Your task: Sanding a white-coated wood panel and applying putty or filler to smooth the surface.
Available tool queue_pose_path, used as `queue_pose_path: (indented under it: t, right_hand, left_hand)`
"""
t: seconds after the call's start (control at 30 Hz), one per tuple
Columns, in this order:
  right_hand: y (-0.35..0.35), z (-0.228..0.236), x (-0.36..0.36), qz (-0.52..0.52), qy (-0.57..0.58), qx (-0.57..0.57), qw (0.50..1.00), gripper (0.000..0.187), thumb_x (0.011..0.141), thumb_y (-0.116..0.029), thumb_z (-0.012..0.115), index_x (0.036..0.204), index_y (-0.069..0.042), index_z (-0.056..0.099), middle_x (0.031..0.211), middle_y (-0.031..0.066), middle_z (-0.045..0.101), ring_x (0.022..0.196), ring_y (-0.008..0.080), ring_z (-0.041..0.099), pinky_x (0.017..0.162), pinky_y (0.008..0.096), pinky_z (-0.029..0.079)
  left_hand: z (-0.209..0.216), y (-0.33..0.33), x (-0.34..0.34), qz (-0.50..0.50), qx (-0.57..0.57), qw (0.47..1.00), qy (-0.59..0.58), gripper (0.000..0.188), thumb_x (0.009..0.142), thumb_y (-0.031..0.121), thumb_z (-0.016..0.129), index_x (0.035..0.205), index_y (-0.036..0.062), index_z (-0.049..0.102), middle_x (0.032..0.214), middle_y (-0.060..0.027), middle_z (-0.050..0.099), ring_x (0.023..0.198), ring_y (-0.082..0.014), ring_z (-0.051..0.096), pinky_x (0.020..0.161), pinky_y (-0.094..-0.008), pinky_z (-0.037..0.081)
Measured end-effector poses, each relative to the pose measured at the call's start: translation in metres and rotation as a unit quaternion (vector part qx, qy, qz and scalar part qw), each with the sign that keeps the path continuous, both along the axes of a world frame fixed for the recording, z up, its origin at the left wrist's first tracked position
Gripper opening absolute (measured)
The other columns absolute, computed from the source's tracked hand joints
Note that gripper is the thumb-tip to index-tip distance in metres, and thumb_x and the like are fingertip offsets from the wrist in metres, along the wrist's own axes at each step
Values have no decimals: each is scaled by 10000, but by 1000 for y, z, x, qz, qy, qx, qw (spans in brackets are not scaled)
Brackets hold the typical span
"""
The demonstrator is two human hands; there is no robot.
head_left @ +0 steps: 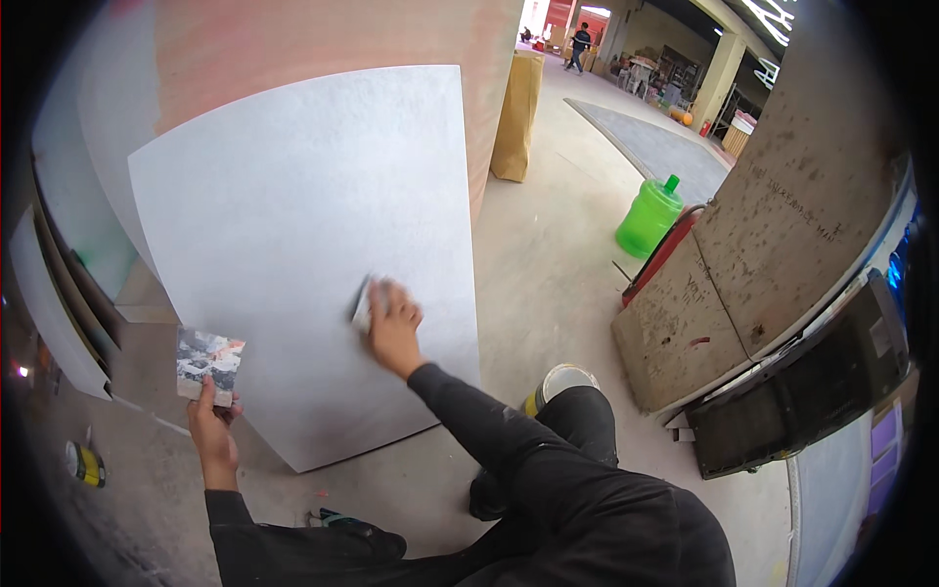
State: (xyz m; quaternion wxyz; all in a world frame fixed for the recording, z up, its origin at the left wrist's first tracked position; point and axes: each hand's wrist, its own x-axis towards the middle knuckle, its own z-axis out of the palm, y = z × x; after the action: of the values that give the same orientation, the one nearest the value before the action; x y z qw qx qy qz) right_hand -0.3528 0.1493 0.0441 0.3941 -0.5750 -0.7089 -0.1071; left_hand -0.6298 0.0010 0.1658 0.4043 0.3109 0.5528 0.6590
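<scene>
A large white panel [323, 225] leans in front of me. My right hand [394, 328] is closed on a small flat tool [363, 305] with a pale face and a dark edge, pressed to the panel's lower right part. Motion blurs the tool, so its exact kind is unclear. At the panel's lower left edge, my left hand [212, 435] grips a small square board [210, 360] by its bottom. Grey, white and orange smears cover the board's face.
Behind the panel rises a pinkish surface [333, 34]. A paint can [567, 377] stands by my right knee, another can [86, 464] at far left. To the right are a green water jug [648, 220] and a concrete pillar [734, 264]. A distant person [579, 47] walks.
</scene>
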Motion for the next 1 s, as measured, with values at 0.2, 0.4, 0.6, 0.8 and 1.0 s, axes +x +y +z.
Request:
queue_pose_path:
  t: [0.2,0.4,0.6,0.8,1.0]
  right_hand:
    - [42,12,50,-261,432,-130,854,759,950,-456,495,1511,-61,170,1506,236,205,1322,491,253,1071,585,266]
    - [-34,-140,79,-345,711,-331,516,777,960,-518,421,1525,-79,119,1552,215,120,1363,440,287,1101,517,316]
    - [-3,-95,32,-185,392,-76,898,721,971,-389,466,1459,84,225,1542,267,199,1443,404,145,1162,513,129]
    - [-10,-8,-16,-166,349,-148,910,712,920,-259,580,1489,-35,216,1467,246,279,1295,448,325,1067,573,255]
    - [-46,-192,68,-346,652,-142,659,634,1000,-414,408,1513,-102,204,1497,225,272,1354,374,322,1051,528,326]
  left_hand:
    - [3,-11,-7,10,8,1000,-2,296,974,333,560,1081,59,599,839,-18,624,718,-99,588,578,-243,461]
    - [3,-1,-3,-16,21,1000,6,291,976,320,561,1104,63,605,871,-14,638,729,-107,594,591,-245,456]
    - [-3,4,-1,-15,23,1000,-14,299,967,322,580,1114,63,597,901,-17,633,754,-115,588,614,-259,457]
    - [0,-14,-30,-2,14,1000,0,307,968,322,578,1128,60,585,897,-16,621,744,-117,568,615,-265,444]
    - [-3,-18,-23,-7,-15,1000,16,275,975,306,567,1110,66,584,885,-23,622,734,-116,563,612,-263,439]
